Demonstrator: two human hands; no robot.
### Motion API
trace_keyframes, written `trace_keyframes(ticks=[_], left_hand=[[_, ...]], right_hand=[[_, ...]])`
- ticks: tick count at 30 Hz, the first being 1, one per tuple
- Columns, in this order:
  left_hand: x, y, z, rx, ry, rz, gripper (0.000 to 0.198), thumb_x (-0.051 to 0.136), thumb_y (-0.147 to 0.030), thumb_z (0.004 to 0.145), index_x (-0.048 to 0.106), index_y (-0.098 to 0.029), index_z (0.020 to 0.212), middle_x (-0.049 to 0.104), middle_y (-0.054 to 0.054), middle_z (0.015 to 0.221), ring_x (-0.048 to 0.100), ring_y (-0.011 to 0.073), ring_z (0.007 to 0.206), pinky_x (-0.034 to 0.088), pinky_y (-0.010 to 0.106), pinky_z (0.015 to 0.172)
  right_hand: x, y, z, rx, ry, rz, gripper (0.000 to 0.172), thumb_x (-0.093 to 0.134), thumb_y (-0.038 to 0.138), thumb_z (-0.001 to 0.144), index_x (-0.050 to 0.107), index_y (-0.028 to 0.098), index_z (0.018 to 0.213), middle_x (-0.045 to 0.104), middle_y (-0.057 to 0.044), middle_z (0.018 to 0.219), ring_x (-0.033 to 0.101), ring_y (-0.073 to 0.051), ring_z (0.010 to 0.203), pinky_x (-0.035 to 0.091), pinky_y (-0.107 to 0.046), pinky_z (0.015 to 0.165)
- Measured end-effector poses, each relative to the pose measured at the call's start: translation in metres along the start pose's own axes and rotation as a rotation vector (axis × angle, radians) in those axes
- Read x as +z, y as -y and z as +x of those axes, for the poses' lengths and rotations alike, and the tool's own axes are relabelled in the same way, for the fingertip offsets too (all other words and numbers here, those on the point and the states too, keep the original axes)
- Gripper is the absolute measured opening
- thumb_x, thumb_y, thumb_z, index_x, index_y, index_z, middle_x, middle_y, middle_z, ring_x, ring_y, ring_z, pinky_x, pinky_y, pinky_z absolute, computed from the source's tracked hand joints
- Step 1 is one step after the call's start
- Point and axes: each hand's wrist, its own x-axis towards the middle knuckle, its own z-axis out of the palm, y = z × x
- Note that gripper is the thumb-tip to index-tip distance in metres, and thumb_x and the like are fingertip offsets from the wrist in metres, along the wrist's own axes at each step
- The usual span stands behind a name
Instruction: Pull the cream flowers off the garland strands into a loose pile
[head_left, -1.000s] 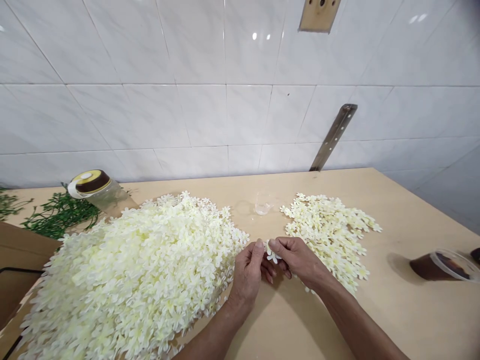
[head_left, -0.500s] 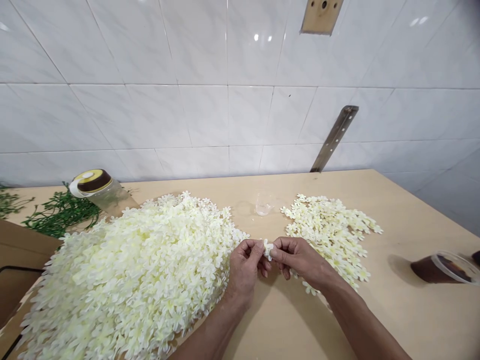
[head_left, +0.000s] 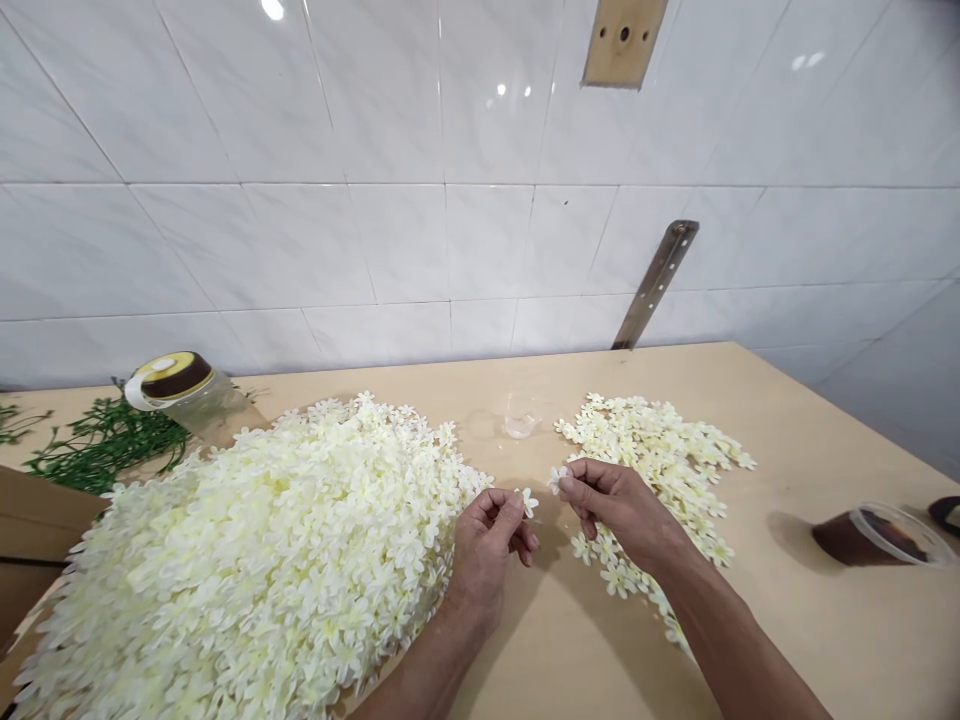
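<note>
A small white artificial flower (head_left: 529, 503) is pinched between the thumb and fingertips of my left hand (head_left: 486, 550), beside the large heap of cream-white flowers (head_left: 277, 550). My right hand (head_left: 619, 505) grips another white blossom (head_left: 557, 480) at its fingertips, a short gap away from the left one. Under and behind the right hand spreads a smaller, flatter pile of the same flowers (head_left: 660, 450). Beyond both hands stands a small clear plastic cup (head_left: 520, 415).
A clear jar with a brown and yellow lid (head_left: 199, 395) leans behind the large heap, near green artificial foliage (head_left: 109, 440). At far left is a brown cardboard box (head_left: 34, 540). A cup of dark drink (head_left: 874, 537) stands at right. White tiled wall (head_left: 390, 240) borders the table's back.
My hands have drawn apart; they were together on one flower spot, and now each holds its own blossom. The right hand has shifted slightly right. The camera view has moved a little.
</note>
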Motion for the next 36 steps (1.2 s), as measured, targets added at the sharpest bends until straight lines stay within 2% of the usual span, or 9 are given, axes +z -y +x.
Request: trace_keyframes(ticks=[9, 14, 20, 22, 26, 28, 30, 33, 36], left_hand=[[-0.001, 0.001, -0.001, -0.004, 0.024, 0.018, 0.036, 0.069, -0.048, 0.078, 0.057, -0.015, 0.072, 0.059, 0.001, 0.053, 0.050, 0.0101, 0.046, 0.039, 0.021, 0.047], [0.001, -0.001, 0.000, -0.019, -0.001, 0.031, 0.040, 0.072, -0.053, 0.073, 0.057, -0.015, 0.072, 0.058, 0.001, 0.051, 0.049, 0.0100, 0.043, 0.039, 0.021, 0.045], [0.001, 0.001, -0.001, -0.008, 0.019, 0.078, 0.037, 0.070, -0.050, 0.075, 0.057, -0.016, 0.074, 0.058, 0.001, 0.048, 0.047, 0.0100, 0.040, 0.037, 0.022, 0.043], [0.001, 0.001, -0.002, 0.008, 0.039, 0.101, 0.034, 0.070, -0.047, 0.075, 0.057, -0.015, 0.073, 0.059, 0.001, 0.048, 0.047, 0.0100, 0.039, 0.037, 0.022, 0.043], [0.002, 0.000, -0.002, 0.019, 0.031, 0.108, 0.036, 0.070, -0.049, 0.075, 0.059, -0.015, 0.070, 0.059, 0.002, 0.050, 0.047, 0.0105, 0.041, 0.037, 0.023, 0.044], [0.002, -0.001, -0.002, 0.012, 0.016, 0.084, 0.037, 0.070, -0.050, 0.075, 0.060, -0.015, 0.071, 0.059, 0.002, 0.050, 0.046, 0.0102, 0.041, 0.038, 0.023, 0.044], [0.001, -0.001, -0.001, 0.003, -0.007, 0.048, 0.037, 0.070, -0.051, 0.075, 0.059, -0.015, 0.073, 0.058, 0.001, 0.049, 0.046, 0.0096, 0.042, 0.038, 0.022, 0.045], [0.000, 0.001, 0.001, 0.014, -0.057, 0.026, 0.037, 0.068, -0.051, 0.077, 0.058, -0.015, 0.075, 0.058, 0.000, 0.049, 0.047, 0.0096, 0.042, 0.039, 0.021, 0.045], [-0.001, 0.002, 0.002, 0.069, -0.083, 0.083, 0.035, 0.064, -0.050, 0.082, 0.060, -0.015, 0.080, 0.059, -0.001, 0.051, 0.049, 0.0095, 0.042, 0.040, 0.021, 0.045]], right_hand=[[0.005, 0.013, 0.002, 0.008, 0.009, -0.037, 0.044, 0.059, 0.058, 0.085, 0.056, 0.018, 0.066, 0.048, 0.003, 0.054, 0.045, -0.010, 0.045, 0.040, -0.023, 0.045], [0.018, 0.033, 0.008, -0.063, -0.038, -0.197, 0.044, 0.053, 0.058, 0.088, 0.054, 0.019, 0.066, 0.048, 0.003, 0.054, 0.046, -0.010, 0.043, 0.038, -0.024, 0.045], [0.060, 0.062, 0.025, -0.210, -0.019, -0.408, 0.025, 0.062, 0.044, 0.084, 0.069, 0.021, 0.077, 0.069, -0.003, 0.082, 0.061, -0.016, 0.065, 0.047, -0.026, 0.058], [0.079, 0.068, 0.031, -0.239, 0.002, -0.418, 0.019, 0.063, 0.039, 0.083, 0.071, 0.022, 0.079, 0.070, -0.003, 0.080, 0.063, -0.018, 0.073, 0.049, -0.027, 0.063], [0.098, 0.077, 0.038, -0.279, 0.181, -0.427, 0.022, 0.063, 0.035, 0.082, 0.074, 0.025, 0.099, 0.073, -0.004, 0.091, 0.066, -0.019, 0.076, 0.051, -0.028, 0.065], [0.091, 0.081, 0.039, -0.289, 0.194, -0.459, 0.032, 0.064, 0.036, 0.083, 0.071, 0.028, 0.112, 0.072, -0.005, 0.107, 0.066, -0.019, 0.080, 0.052, -0.029, 0.066], [0.075, 0.081, 0.039, -0.282, 0.077, -0.489, 0.033, 0.062, 0.041, 0.085, 0.071, 0.028, 0.114, 0.071, -0.006, 0.110, 0.065, -0.020, 0.082, 0.051, -0.030, 0.067], [0.047, 0.071, 0.033, -0.251, -0.069, -0.555, 0.029, 0.058, 0.045, 0.087, 0.074, 0.024, 0.099, 0.072, -0.005, 0.092, 0.062, -0.019, 0.075, 0.048, -0.028, 0.065], [0.030, 0.050, 0.022, -0.144, 0.058, -0.540, 0.036, 0.053, 0.050, 0.090, 0.070, 0.020, 0.079, 0.059, 0.000, 0.062, 0.048, -0.012, 0.052, 0.037, -0.024, 0.047]])
